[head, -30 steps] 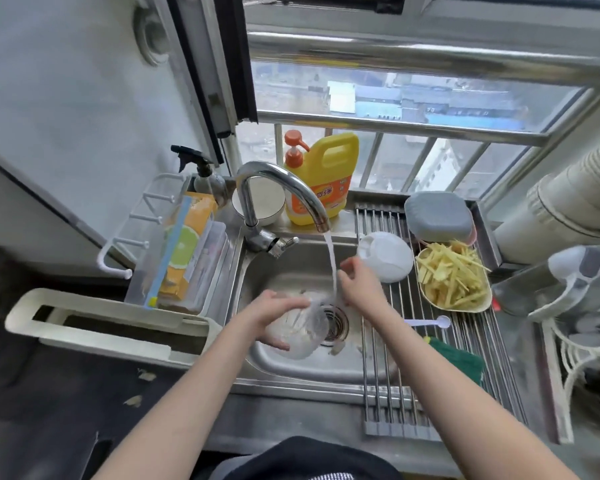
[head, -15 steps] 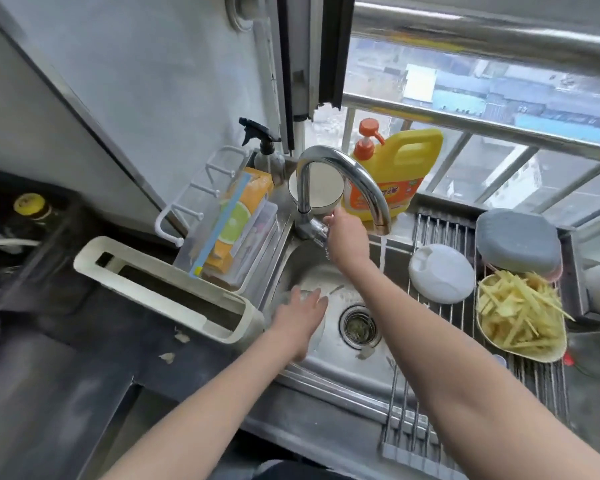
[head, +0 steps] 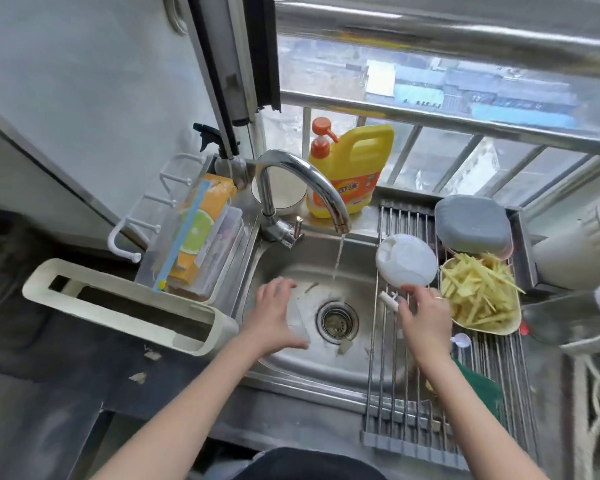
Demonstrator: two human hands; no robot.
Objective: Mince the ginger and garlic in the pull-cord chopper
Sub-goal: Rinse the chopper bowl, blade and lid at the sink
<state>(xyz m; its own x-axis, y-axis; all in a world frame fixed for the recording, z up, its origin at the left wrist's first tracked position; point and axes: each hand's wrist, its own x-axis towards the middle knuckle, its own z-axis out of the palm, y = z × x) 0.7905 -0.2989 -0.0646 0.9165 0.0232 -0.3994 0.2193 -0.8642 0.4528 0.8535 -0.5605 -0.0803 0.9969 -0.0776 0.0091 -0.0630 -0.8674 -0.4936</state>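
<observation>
White chopper lid just beyond right hand with loosely curled fingers, left hand gripping clear bowl

The chopper lid lies on the rack right of the sink, left of the ginger strips.

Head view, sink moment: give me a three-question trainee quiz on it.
1. True or false: water runs from the curved chrome tap.
2. What does the left hand hold: A a clear plastic chopper bowl, B the yellow detergent jug, C a green cloth?
3. Which object do the right hand fingers reach toward on the steel roll-up rack?

Key: 1 true. 2 A. 3 the round white chopper lid.
</observation>
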